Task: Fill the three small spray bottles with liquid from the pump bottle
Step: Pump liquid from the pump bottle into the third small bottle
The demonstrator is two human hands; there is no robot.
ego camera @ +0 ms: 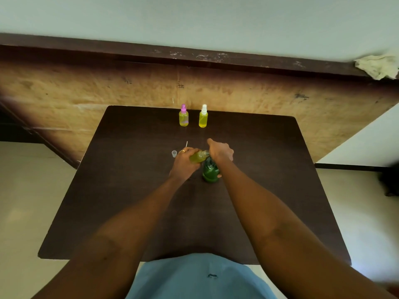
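Observation:
My left hand grips a small uncapped spray bottle of yellow liquid, tilted with its mouth toward the pump bottle. My right hand rests on top of the green pump bottle, covering its pump head, with the index finger pointing away. The green bottle stands upright on the dark table. Two more small bottles stand upright at the table's far edge, both holding yellow liquid: one with a pink sprayer, one with a white sprayer.
A small clear cap and a thin white dip tube lie on the table left of my left hand. A plywood panel rises behind the table. A crumpled cloth sits on the ledge at top right.

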